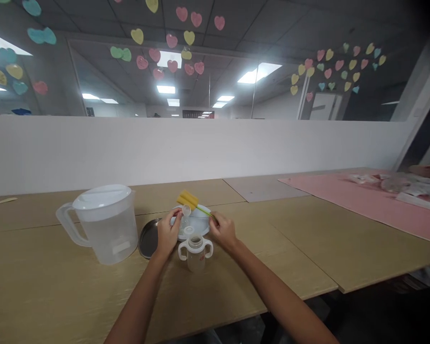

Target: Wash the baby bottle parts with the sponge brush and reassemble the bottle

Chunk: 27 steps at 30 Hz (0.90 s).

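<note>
My left hand (pixel 169 232) pinches a small clear plastic piece with a round rim (pixel 186 210), possibly a bottle cap. Between the fingers of my right hand (pixel 222 230) is the thin green handle of a sponge brush (pixel 188 199), its yellow head close beside the clear piece; I cannot tell whether they touch. Below both hands lies a white plate (pixel 202 226) with a small white ring-like part (pixel 188 230) over its near side. Nearer to me stands an upright baby bottle (pixel 196 255) with two white handles and an uncovered mouth.
A lidded clear pitcher (pixel 111 234) holding water stands on the left of the wooden table (pixel 75 296). Beside it is a round dark tray (pixel 149 240), partly behind my left hand. To the right, a pink cloth (pixel 344 200) bears plastic bags (pixel 408 184). A white wall (pixel 200 148) rises behind.
</note>
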Motion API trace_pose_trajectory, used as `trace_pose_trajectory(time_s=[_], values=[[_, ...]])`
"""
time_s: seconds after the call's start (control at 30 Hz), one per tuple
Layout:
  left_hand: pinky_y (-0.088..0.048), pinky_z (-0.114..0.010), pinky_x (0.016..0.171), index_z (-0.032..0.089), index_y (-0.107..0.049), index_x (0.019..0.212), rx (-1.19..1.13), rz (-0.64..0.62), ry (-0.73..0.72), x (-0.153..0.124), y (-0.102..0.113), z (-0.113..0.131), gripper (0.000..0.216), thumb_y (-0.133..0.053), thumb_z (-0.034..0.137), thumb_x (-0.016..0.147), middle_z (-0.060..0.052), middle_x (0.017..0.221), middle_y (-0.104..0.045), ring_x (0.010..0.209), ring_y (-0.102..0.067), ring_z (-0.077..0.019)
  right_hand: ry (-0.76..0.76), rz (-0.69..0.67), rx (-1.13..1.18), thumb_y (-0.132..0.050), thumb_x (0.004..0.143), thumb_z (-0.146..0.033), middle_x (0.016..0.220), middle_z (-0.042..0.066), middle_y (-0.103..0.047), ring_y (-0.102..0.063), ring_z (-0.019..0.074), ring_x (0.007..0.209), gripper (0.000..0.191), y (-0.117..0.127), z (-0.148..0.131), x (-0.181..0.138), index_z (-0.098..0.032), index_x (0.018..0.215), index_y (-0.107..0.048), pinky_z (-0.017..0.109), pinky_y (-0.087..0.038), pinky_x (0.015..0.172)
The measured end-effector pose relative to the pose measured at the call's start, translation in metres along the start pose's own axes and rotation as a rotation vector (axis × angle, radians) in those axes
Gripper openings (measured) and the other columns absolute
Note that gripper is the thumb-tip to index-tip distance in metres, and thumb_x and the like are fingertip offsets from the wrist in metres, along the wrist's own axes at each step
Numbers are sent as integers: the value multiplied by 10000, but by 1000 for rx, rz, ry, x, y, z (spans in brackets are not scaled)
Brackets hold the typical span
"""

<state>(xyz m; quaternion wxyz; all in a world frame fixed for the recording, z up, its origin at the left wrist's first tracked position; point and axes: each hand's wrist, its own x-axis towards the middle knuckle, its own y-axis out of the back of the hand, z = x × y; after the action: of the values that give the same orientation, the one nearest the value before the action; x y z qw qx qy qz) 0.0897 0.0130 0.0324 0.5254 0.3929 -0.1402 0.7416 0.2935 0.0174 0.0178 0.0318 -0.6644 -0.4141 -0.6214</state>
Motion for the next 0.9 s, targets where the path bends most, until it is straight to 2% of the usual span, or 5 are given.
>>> trace_pose_trajectory(time_s=[0.13,0.27,0.53,0.77,0.9], values=[[-481,-294,739,169,-649,948,-5,112,54,1,2,2,325,-465,421,860,-64,873,-709,818,-653,-194,44,-4,-15,-414,857,-264,614,18,-633,-521,100,524,259,-2,0,-2,-153,850,-647,202,-340,534],[-482,-290,742,171,-653,919,32,136,30,2,3,3,286,-505,403,840,-65,884,-709,823,-655,-191,76,20,-50,-423,863,-258,617,19,-642,-532,97,532,249,-4,-1,-3,-152,856,-648,201,-345,545],[-466,-291,740,183,-648,846,91,92,-54,-1,-2,8,230,-543,385,823,-51,845,-703,801,-645,-190,177,39,-129,-429,877,-236,700,35,-678,-575,100,578,228,0,2,1,-153,888,-640,207,-367,574],[-438,-266,698,174,-622,831,104,-3,-95,-1,-1,12,300,-382,338,905,-50,813,-655,771,-597,-175,178,60,-139,-434,875,-238,690,32,-683,-568,98,565,226,2,0,2,-157,879,-645,206,-370,568],[-430,-270,692,182,-610,833,113,-6,-97,-2,-1,12,292,-373,336,906,-49,810,-645,766,-587,-175,188,64,-134,-433,875,-235,681,31,-679,-560,97,552,226,4,-2,2,-157,879,-645,207,-370,563]])
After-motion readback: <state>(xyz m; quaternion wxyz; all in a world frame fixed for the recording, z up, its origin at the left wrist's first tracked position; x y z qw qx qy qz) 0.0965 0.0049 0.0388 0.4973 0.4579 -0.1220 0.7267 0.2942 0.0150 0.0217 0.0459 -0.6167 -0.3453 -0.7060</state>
